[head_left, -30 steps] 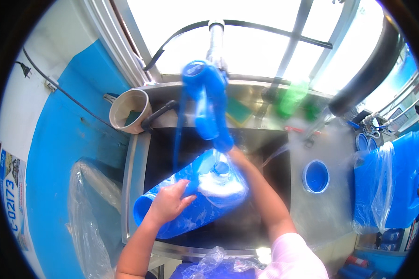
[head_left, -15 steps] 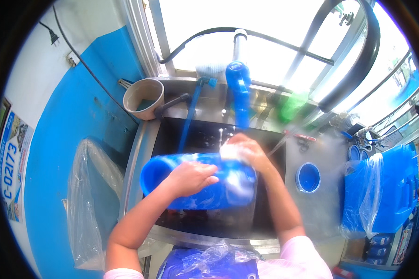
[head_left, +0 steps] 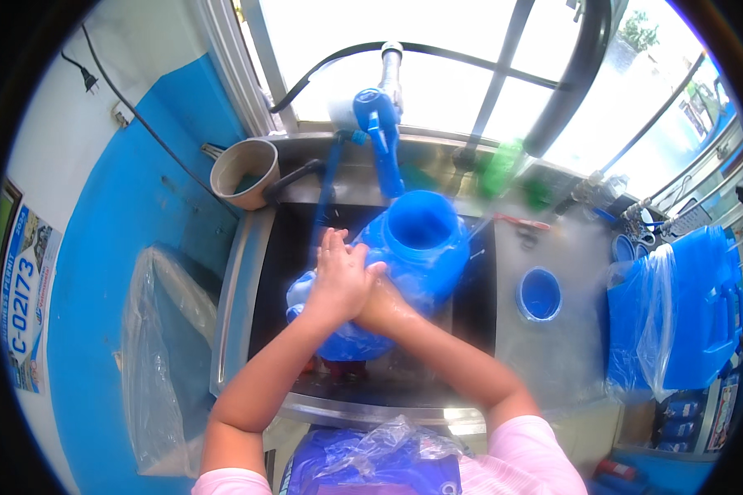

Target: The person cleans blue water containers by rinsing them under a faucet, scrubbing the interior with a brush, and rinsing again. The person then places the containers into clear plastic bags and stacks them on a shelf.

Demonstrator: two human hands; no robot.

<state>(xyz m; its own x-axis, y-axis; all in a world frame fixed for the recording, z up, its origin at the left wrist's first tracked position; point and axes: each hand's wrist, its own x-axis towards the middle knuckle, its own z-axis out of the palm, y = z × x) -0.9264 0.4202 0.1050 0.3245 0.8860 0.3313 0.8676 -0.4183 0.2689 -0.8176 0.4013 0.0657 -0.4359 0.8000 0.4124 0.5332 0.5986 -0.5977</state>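
A blue plastic jug point(head_left: 425, 272) with a wide round mouth is tilted over the dark sink basin point(head_left: 264, 313), its mouth toward the far right. White suds cling to its side and lower end. My left hand point(head_left: 338, 276) is closed against the jug's near left side, its fingers stretched along it. Crossing beneath it, my right hand point(head_left: 381, 307) reaches leftward over the jug; its fingers are hidden behind my left hand, so what it holds does not show. Just beyond the jug's mouth stands a blue-handled faucet point(head_left: 380, 132).
On the steel counter at right lie a round blue lid point(head_left: 540, 294) and a red-handled tool point(head_left: 522, 223). Farther right stands a blue container point(head_left: 677, 313) with clear plastic. A beige dipper point(head_left: 246, 175) sits at the sink's far left corner. A green bottle point(head_left: 501, 169) stands by the window.
The jug has turned from lying sideways, mouth left, to mouth far right. My right hand has come nearer and left, now crossing under my left hand. The view has shifted slightly.
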